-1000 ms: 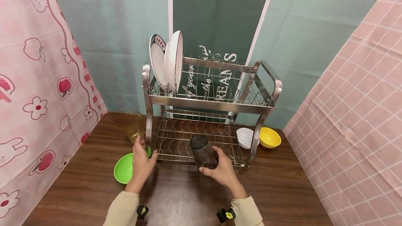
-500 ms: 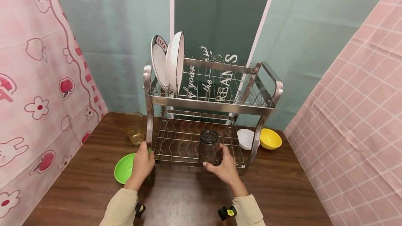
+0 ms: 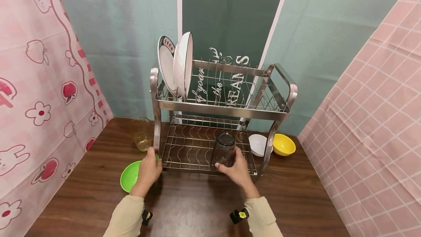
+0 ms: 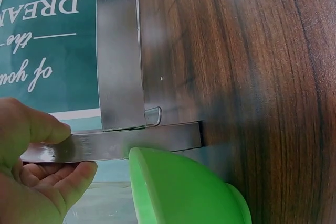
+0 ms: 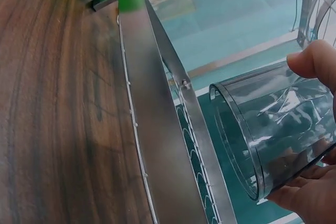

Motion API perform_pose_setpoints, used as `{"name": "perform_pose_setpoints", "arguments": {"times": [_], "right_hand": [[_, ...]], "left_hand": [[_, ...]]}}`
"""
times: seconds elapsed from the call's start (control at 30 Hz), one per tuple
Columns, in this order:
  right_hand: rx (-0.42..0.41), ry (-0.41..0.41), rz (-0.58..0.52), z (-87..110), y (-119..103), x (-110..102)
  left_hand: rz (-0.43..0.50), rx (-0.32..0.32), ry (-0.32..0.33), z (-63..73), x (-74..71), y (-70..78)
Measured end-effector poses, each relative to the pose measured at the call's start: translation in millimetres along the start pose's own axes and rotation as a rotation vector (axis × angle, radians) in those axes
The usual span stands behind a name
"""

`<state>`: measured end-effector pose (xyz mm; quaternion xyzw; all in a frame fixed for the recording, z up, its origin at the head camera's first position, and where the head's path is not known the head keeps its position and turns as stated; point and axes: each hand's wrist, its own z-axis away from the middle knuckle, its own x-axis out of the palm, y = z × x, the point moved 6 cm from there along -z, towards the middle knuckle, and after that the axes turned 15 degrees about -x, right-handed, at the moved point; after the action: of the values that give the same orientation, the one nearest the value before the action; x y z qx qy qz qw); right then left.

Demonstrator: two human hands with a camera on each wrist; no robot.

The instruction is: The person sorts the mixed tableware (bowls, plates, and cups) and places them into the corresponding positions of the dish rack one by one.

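My right hand [image 3: 235, 167] holds a dark, see-through drinking glass [image 3: 223, 151] upside down, thumb on one side and fingers on the other. In the right wrist view the mouth of the glass [image 5: 283, 124] faces the lower tier of the metal dish rack [image 3: 222, 111], close over its front bar. My left hand [image 3: 148, 173] grips the rack's left front leg [image 4: 79, 145], thumb on one face and fingertips round the other, as the left wrist view shows. Beside that hand lies a green bowl [image 3: 129, 176], partly hidden behind it in the head view.
On the upper tier a patterned plate [image 3: 166, 61] and a white bowl [image 3: 183, 65] stand on edge at the left. A yellowish clear glass [image 3: 142, 134] is left of the rack. A white bowl [image 3: 258, 144] and a yellow bowl [image 3: 284, 145] sit at the right.
My left hand has closed round the rack's left leg. The right hand has carried the dark glass to the right and slightly farther back, over the lower tier.
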<state>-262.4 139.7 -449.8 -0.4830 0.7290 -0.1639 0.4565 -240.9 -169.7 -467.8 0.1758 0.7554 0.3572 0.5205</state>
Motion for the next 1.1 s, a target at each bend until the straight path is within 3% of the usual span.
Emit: {"name": "perform_pose_setpoints", "arguments": {"times": [0.63,0.93,1.1], "right_hand": [[0.064,0.048,0.018,-26.0,33.6,-10.0],[0.146,0.068,-0.032,-33.8,50.9,-10.1],[0.159,0.053,0.021,-41.4,57.9,-10.5]], "left_hand": [[-0.001,-0.036,-0.028,-1.0,3.2,-1.9],[-0.015,-0.048,-0.041,-2.5,3.2,-1.8],[-0.029,-0.066,-0.038,-2.2,3.6,-1.6]]}}
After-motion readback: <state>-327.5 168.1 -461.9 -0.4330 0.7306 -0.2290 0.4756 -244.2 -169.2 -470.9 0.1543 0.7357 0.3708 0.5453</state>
